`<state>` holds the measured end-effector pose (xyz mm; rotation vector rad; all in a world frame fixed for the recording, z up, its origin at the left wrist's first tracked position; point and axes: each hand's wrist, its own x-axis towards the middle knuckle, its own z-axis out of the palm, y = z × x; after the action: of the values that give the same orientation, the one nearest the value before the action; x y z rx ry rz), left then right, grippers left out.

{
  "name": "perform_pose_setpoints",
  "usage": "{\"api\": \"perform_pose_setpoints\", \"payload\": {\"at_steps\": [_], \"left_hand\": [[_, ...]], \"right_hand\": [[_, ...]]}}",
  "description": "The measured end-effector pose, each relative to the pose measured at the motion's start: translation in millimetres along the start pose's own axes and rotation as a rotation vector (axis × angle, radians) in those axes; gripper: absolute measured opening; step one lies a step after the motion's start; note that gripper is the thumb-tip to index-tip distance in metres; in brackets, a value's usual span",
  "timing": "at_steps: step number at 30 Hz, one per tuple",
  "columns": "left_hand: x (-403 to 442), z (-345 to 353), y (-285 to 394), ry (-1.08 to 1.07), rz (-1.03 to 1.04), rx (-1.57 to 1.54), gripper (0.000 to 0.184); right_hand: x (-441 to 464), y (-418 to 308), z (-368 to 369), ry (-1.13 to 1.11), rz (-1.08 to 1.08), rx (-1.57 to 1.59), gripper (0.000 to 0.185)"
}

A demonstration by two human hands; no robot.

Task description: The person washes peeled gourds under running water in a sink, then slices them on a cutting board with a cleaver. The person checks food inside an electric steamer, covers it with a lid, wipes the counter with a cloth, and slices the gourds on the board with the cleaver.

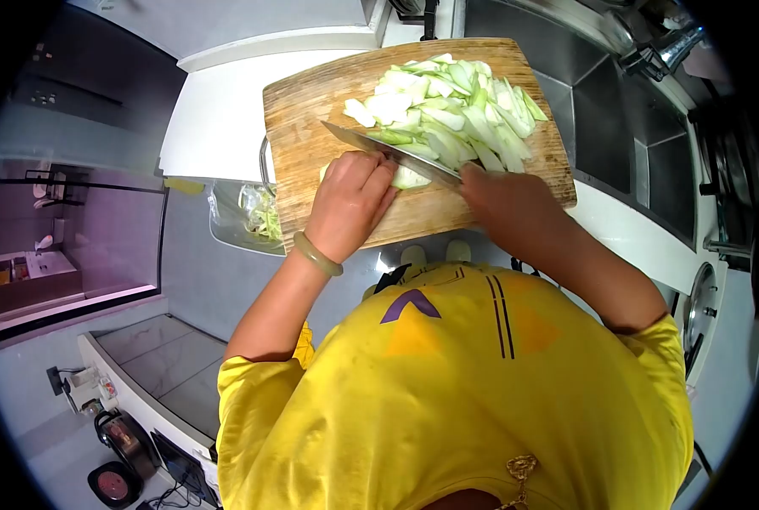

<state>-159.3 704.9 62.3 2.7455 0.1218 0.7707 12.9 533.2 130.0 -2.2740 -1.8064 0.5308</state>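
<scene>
A wooden cutting board lies on the white counter. Pale green vegetable slices are heaped over its upper and right part. My right hand is closed round the handle of a knife, whose blade points up and to the left beside the heap. My left hand, with a bangle on the wrist, presses with bent fingers on a piece of the vegetable near the blade, on the lower part of the board. Most of that piece is hidden under the fingers; a pale bit shows between hand and blade.
A metal sink is to the right of the board. Below the board's left edge, a bin holds scraps and a plastic bag. White counter extends to the left. A rice cooker stands at the lower left.
</scene>
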Motion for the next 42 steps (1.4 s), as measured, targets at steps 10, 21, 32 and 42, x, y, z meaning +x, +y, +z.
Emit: {"api": "perform_pose_setpoints", "payload": {"at_steps": [10, 21, 32, 42], "left_hand": [[-7, -13, -4, -0.064, -0.016, 0.082, 0.032], [-15, -13, 1, -0.009, -0.040, 0.054, 0.032], [-20, -16, 5, -0.032, -0.069, 0.058, 0.031], [0, -9, -12, -0.053, 0.051, 0.095, 0.031]], "right_hand": [[2, 2, 10, -0.018, -0.024, -0.003, 0.014], [-1, -6, 9, -0.024, -0.073, -0.033, 0.008], [14, -5, 23, -0.035, -0.089, -0.002, 0.016], [17, 4, 5, -0.040, -0.054, -0.134, 0.018]]}}
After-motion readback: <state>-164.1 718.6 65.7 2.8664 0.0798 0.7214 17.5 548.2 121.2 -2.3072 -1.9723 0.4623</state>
